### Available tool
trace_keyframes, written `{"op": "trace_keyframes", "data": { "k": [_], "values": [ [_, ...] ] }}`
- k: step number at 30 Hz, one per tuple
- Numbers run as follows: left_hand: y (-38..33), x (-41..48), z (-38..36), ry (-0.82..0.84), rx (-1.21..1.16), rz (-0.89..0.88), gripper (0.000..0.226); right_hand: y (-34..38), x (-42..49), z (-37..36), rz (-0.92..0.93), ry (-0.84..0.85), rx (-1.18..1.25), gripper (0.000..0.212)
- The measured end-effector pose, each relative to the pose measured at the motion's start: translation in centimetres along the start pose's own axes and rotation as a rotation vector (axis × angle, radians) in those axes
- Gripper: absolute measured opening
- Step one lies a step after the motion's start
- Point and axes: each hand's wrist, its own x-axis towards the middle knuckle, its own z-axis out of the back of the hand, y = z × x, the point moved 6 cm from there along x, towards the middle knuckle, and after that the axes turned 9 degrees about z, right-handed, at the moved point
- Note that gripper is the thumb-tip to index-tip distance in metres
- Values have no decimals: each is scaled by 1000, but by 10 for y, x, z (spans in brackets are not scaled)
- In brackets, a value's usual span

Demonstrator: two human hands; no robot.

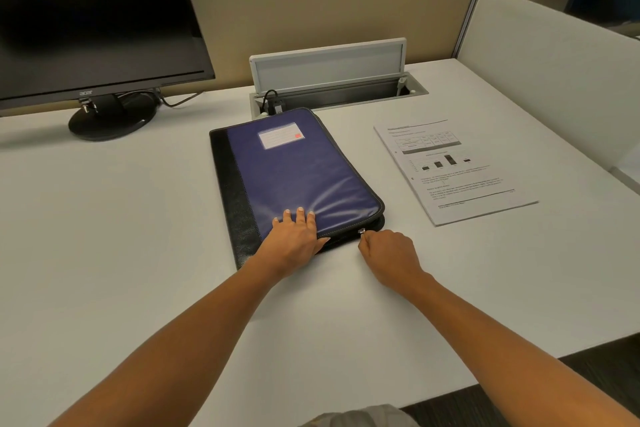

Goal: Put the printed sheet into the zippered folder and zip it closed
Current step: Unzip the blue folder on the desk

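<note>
1. Zippered folder (294,170): lies flat on the white desk (104,218) with its cover down, under and just beyond both hands. The cover is blue with a black spine strip on its left, and a clear label pocket (281,134) sits at the far end, well beyond the fingertips.
2. Monitor (93,17): dark screen on a round base, far left and well beyond the left hand.
3. Left hand (294,239): laid flat on the near-left part of the blue cover. The fingers are straight and slightly spread, the palm is down, and nothing is gripped. The cover wrinkles just right of the fingertips.
4. Cable tray (332,80): lid raised, set into the desk straight beyond the folder's far edge and well apart from both hands.
5. Zipper pull (362,231): small metal tab on the folder's near edge, close to the near-right corner. It sits between the two hands and touches the right one.
6. Right hand (388,253): fingers curled in, with thumb and forefinger tips meeting on the zipper pull in a pinch. How far the zip is run along the edges cannot be told.
7. Printed sheet (457,170): flat on the desk to the right of and beyond the right hand, apart from the folder. It is outside the folder and shows a table, a bar chart and text.
8. Side panel (554,62): pale divider at the desk's right edge, far right of the sheet.
</note>
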Motion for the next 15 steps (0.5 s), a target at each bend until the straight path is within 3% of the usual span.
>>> {"op": "trace_keyframes", "data": {
  "k": [4,15],
  "values": [
    [0,-1,0,-7,14,1,67,16,-3,0,22,-3,31,29],
    [-1,-3,6,14,-51,-3,68,84,-6,-18,337,40,99,33]
  ]
}}
